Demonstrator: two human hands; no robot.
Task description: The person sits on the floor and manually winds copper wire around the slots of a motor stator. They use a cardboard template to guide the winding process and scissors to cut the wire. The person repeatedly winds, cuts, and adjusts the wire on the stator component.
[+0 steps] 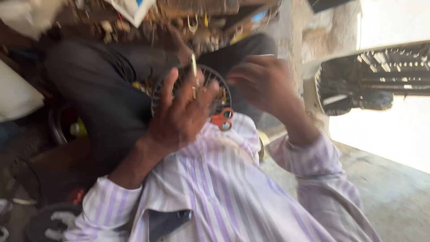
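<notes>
My left hand (179, 114) spread wide against the small spoked wheel (210, 85) at frame centre, steadying it; my right hand (262, 83) hovered open, blurred.

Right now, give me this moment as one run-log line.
left hand: open, over small spoked wheel | right hand: open, beside wheel, contact unclear | orange-handled tool: on lap | image: motion-blurred

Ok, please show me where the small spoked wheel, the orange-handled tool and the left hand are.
small spoked wheel (218, 83): head view, on its dark rim, upper right.
orange-handled tool (222, 118): head view, on the orange handle loops.
left hand (181, 114): head view, on the back of the hand.
</notes>
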